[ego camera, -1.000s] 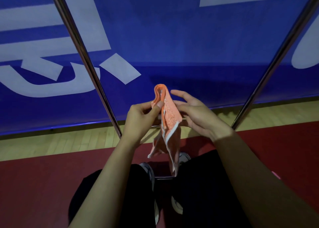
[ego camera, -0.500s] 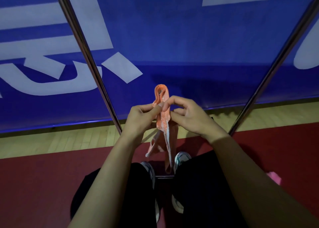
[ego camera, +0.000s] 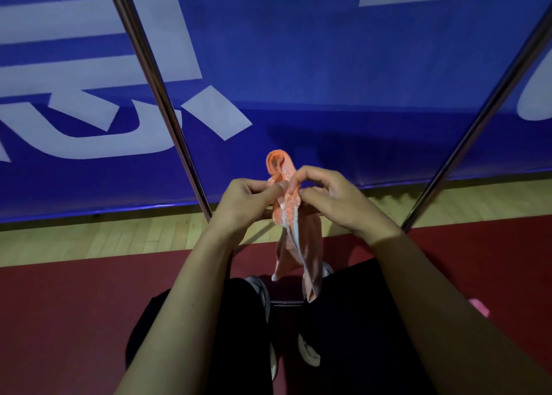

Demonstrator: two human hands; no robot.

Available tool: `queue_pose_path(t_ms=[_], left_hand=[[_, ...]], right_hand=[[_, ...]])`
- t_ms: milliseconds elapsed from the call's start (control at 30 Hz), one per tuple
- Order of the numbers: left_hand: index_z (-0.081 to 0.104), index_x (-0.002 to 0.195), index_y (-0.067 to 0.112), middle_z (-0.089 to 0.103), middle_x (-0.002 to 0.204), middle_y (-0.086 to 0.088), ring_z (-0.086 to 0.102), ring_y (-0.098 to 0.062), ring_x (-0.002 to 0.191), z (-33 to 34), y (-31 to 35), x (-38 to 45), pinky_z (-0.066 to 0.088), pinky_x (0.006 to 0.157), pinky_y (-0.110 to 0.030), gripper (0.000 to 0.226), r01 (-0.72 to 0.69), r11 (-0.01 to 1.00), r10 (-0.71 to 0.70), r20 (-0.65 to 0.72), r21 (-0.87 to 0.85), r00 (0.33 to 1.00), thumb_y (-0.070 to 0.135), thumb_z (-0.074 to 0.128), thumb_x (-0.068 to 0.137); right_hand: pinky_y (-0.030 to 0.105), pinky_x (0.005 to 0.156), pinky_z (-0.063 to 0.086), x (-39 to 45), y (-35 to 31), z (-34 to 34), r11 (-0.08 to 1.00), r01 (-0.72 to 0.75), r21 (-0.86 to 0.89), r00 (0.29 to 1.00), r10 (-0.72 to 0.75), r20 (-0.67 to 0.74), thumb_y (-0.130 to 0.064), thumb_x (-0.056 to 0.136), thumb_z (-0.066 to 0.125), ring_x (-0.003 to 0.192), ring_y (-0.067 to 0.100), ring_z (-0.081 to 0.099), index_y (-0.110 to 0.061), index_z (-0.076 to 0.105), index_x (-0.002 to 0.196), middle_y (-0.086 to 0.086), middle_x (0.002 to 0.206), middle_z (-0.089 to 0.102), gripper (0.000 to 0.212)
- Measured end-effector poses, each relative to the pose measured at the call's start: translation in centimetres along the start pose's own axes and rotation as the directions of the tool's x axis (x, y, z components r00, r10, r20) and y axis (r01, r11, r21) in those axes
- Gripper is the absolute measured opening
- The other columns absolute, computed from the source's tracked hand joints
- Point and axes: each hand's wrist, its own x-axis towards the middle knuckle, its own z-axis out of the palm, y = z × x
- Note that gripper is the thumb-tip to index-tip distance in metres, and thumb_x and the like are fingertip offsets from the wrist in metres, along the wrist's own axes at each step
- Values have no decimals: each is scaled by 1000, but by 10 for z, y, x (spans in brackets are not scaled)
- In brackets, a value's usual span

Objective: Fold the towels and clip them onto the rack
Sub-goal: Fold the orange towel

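- Since a second ago, the right hand (ego camera: 334, 199) has gone from lying flat and open against the cloth to curling its fingers over the top, so both hands now pinch the same spot.
- Held in the air in front of the person's knees, the orange towel (ego camera: 288, 215) sits between the two slanted metal rack poles (ego camera: 167, 107) and touches neither; its folded top loops up above the fingers and its loose tail hangs down toward the shoes.
- Left hand (ego camera: 245, 203): thumb and forefinger pinch the towel's near edge, the other fingers curled in behind.
- Right hand: forefinger and thumb are bent over the fold and grip it from the other side; the remaining fingers are loosely curled.
- To do this fold well, I'd judge the edges should be lined up before pressing, with the pinch kept tight so the layers don't slide.
- No clip is visible.
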Motion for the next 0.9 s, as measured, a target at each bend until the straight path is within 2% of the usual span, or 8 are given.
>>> queue_pose_path(t_ms=[100,167,367,467,567,700,800,900], left_hand=[[81,91,-1,80,83,-14,76,-19,71,0,2,-1,60,67,-24,28,26,999,-26,16,-21,1000,24,70,100],[80,94,-3,80,88,-17,77,-25,75,-1,3,0,62,69,-27,31,41,999,-41,10,-24,999,26,70,100],[77,84,-5,77,73,-13,72,-17,58,-4,3,1,56,57,-22,30,65,997,-68,-54,-49,996,19,68,100],[76,82,-5,73,66,-9,67,-14,53,-2,2,2,56,56,-23,29,86,995,-89,-47,-59,995,15,67,101],[75,90,-13,70,65,-12,65,-18,57,-3,0,4,59,62,-28,31,108,989,-113,-54,-98,992,16,70,99],[75,91,-12,71,67,-11,67,-17,59,-3,-1,4,58,61,-27,26,141,981,-147,-39,-130,988,12,69,98],[75,85,-8,68,62,-7,65,-13,55,-2,-1,4,56,57,-25,23,156,978,-161,-27,-135,987,9,68,98],[75,80,-5,67,61,-7,64,-12,54,-2,0,5,56,56,-23,23,163,975,-167,-16,-149,986,7,68,97]], right_hand=[[38,81,48,0,-1,-2,999,-9,51,999,11,-31,-17,94,53,84,9,64,-24,65,91,-8,87,68,15],[36,75,42,0,-2,-4,999,-20,49,998,23,-66,-16,97,50,82,11,56,-25,63,91,6,90,62,17],[9,87,42,0,-2,-2,994,5,-111,985,-24,-171,-14,96,59,100,-14,48,-38,65,86,-4,114,41,27],[14,90,46,-1,2,2,972,64,-224,986,-96,-134,-19,91,62,105,-3,53,-37,66,87,-8,116,32,18],[17,72,48,-4,0,9,960,131,-247,988,-146,-41,-17,90,65,77,7,57,-29,68,87,-8,120,36,13],[26,57,41,-5,-6,16,928,224,-297,973,-232,11,-31,85,64,57,20,51,-27,68,85,-18,105,59,5],[36,55,47,-3,-3,16,932,199,-303,975,-219,-34,-15,87,67,56,22,54,-28,68,88,-20,98,64,13],[27,56,44,-3,-4,16,943,180,-279,978,-202,-52,-11,89,68,56,13,53,-28,69,92,-25,101,65,17]])
